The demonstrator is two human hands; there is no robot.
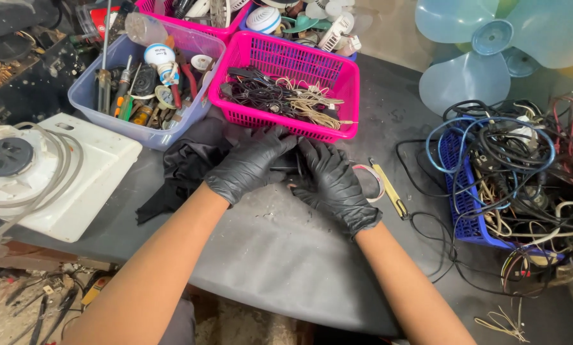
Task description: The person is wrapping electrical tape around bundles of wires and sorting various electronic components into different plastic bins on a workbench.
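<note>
white fan housing (50, 172) lies flat at tabletop (280, 255) edge | tool tub (139, 76) and pink basket (293, 89) stand just behind, likely for reach | left hand (251, 163) and right hand (331, 179), black-gloved, curl together around a small dark part (293, 167), mostly hidden | blue basket of cables (484, 179) right

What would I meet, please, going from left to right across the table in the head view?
White appliance housing → black cloth → left hand → right hand → tape roll → blue basket of tangled cables.
</note>
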